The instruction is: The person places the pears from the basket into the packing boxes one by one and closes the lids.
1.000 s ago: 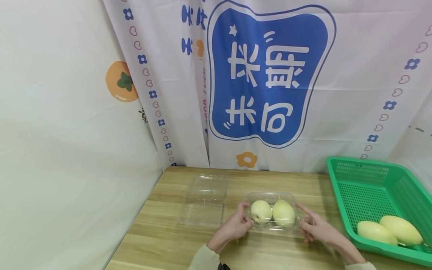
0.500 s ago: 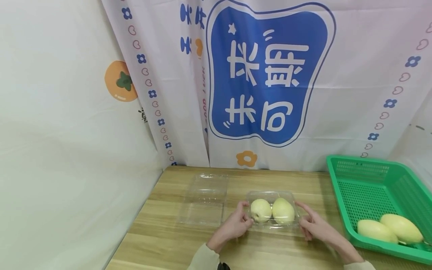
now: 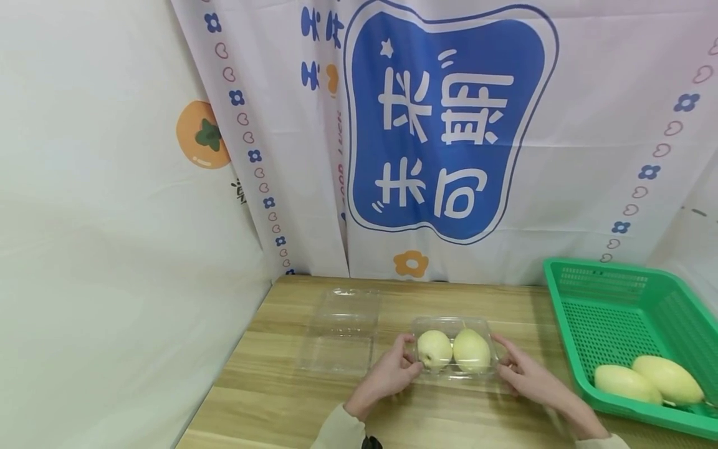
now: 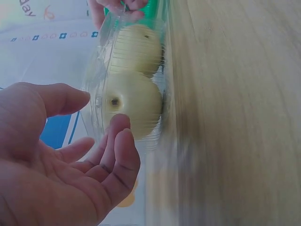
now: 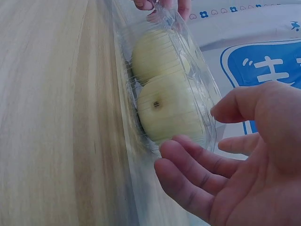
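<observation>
So there's a rectangular clear plastic box (image 3: 443, 322) sitting a bit right of the middle of the light wood-grain bench (image 3: 269, 405), nearer the back edge than the front of what's visible. Inside are two round pale yellow-green pears, the left pear (image 3: 434, 349) and the right pear (image 3: 471, 350), side by side.

The person's left hand (image 3: 389, 374) is at the left end of the box, right hand (image 3: 524, 374) at the right end, kinda bookending it. On both, thumb and fingers are apart and gently bent, with the thumb tip right at the rim in each wrist view. Couldn't tell you how hard they're pressing, if at all. Both arms have light beige sleeves (image 3: 339, 429), and something black (image 3: 371, 443) peeks out at the left cuff.

Toward the bench's back left corner there's a second clear plastic container (image 3: 339, 352), wood grain showing right through it. Over at the right end is a bright green perforated plastic basket (image 3: 603, 327) with two longish pale yellow fruits (image 3: 626, 385) lying together by its near wall. Behind the back edge hangs a white printed curtain (image 3: 589, 156) with a big blue panel (image 3: 437, 149) and white characters turned sideways.
</observation>
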`<action>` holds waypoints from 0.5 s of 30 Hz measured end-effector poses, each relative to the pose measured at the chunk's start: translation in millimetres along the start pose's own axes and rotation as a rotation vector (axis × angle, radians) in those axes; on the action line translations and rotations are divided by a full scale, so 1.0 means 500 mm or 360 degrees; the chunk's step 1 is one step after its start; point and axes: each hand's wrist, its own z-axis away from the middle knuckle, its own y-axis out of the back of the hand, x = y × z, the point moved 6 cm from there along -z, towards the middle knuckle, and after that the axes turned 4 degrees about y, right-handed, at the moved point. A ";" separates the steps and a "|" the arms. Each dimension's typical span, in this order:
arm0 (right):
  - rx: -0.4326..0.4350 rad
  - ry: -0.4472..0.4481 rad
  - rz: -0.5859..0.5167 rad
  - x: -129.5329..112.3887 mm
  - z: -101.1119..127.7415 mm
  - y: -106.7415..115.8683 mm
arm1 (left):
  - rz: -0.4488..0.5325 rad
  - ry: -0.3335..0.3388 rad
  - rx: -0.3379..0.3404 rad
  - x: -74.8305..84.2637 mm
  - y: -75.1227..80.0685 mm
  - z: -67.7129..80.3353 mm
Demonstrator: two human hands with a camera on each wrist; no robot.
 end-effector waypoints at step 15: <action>0.0034 -0.0024 0.0094 -0.007 -0.006 0.004 | -0.0140 -0.0074 0.0022 0.015 0.003 -0.007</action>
